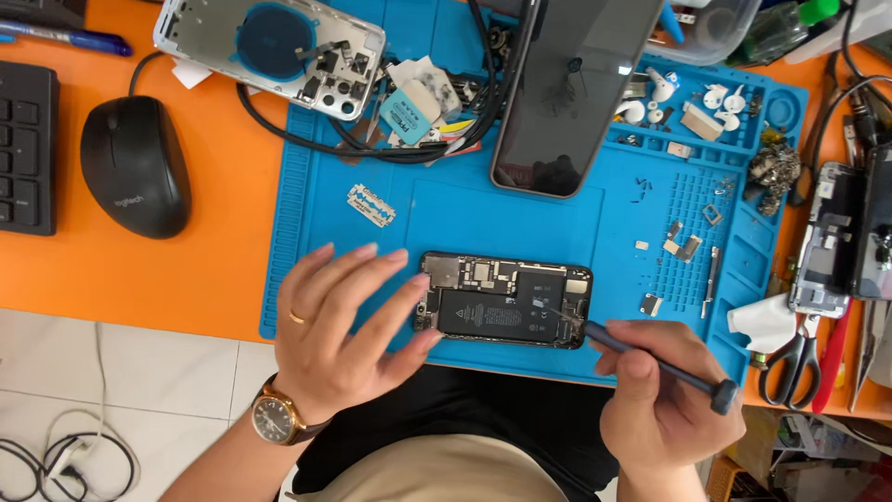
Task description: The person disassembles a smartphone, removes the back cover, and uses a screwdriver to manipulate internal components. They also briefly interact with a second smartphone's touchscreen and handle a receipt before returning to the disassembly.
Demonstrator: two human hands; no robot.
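Right hand: lay nearest the camera at the lower right, fingers pinched round a dark blue screwdriver, whose tip rested on the insides of the opened phone.

Left hand: fingers spread, thumb and fingertips pressed against the phone's left end; gold ring on one finger, brown-strapped wristwatch on the wrist.

Opened phone: lay flat near the front edge of the blue repair mat, black battery and circuit boards exposed, between the two hands.

Razor blade: lay on the mat, up and left of the phone, well apart from it.

Small metal brackets and screws: scattered over the mat's gridded right part.

Scissors: black-handled, on the orange table just right of the mat.

Detached dark screen: stood tilted at the mat's far side.

Phone back housing: silver, at the far left corner, black cables beside it.

Black computer mouse: on the table left of the mat, keyboard edge beyond it.
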